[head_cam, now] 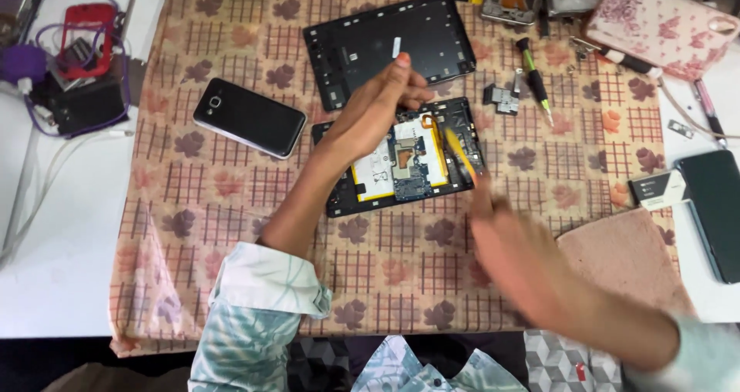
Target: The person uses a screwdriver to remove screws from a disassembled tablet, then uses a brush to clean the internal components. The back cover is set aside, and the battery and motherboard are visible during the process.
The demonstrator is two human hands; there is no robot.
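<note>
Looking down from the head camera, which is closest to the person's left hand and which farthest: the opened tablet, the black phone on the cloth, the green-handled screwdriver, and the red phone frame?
From the left hand:
1. Opened tablet, directly under the hand, touching it.
2. Black phone, to the left on the cloth.
3. Green-handled screwdriver, to the right; roughly as far as the phone, too close to call.
4. Red phone frame, far left on the white table.

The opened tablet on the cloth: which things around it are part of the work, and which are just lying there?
In use:
opened tablet
left hand resting on it
right hand, blurred, with an orange tool

Lying about:
back cover
black phone
green-handled screwdriver
floral case
red phone frame
</note>
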